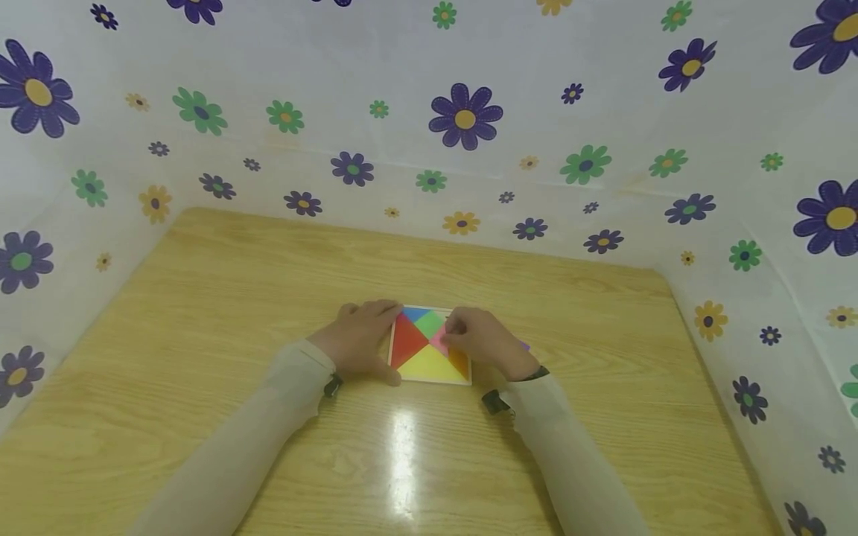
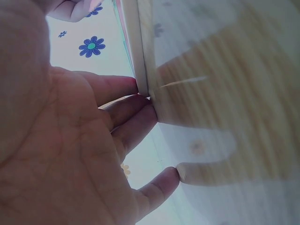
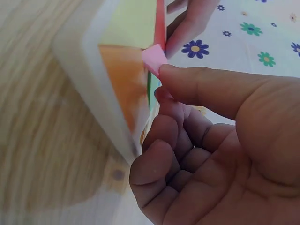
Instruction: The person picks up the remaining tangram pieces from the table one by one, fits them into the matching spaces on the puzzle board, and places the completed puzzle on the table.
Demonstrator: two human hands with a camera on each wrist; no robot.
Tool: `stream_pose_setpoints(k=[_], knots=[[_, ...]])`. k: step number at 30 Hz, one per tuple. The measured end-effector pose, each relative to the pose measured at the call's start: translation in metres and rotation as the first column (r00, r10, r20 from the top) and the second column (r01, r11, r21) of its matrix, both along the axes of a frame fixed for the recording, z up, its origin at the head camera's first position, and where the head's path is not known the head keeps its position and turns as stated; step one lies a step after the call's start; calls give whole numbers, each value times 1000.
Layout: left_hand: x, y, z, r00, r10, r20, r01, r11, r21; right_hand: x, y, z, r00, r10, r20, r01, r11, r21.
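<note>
A tangram board (image 1: 436, 383) with a pale rim lies on the table, filled with coloured pieces: red, yellow, blue, green and orange. My right hand (image 1: 484, 339) is over its right side and pinches a small pink piece (image 3: 153, 59) between thumb and index finger, tilted above the orange piece (image 3: 124, 79). The other right fingers curl inward. Along the board's left edge rests my left hand (image 1: 362, 339), fingers extended near the far corner and thumb by the near one. Its fingertips (image 2: 133, 86) touch the rim. A purple piece (image 1: 525, 345) shows partly behind the right wrist.
The wooden table (image 1: 268, 275) extends around the board on all sides. A white cloth (image 1: 402, 141) with printed flowers stands as a wall at the back and both sides. A bright light reflection lies on the tabletop in front of the board.
</note>
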State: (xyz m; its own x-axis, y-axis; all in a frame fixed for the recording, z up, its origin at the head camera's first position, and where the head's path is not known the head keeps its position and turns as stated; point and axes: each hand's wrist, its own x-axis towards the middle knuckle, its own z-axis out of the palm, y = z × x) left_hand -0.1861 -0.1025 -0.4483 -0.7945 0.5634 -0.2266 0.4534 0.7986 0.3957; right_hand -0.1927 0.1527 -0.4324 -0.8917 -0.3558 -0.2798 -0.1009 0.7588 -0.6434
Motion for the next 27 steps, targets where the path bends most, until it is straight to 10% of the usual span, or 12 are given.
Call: stream_pose_setpoints(k=[27], knots=[[1, 0, 1, 1000, 8, 15, -9, 1000, 20, 2, -1, -1, 998, 41, -45, -37, 997, 74]])
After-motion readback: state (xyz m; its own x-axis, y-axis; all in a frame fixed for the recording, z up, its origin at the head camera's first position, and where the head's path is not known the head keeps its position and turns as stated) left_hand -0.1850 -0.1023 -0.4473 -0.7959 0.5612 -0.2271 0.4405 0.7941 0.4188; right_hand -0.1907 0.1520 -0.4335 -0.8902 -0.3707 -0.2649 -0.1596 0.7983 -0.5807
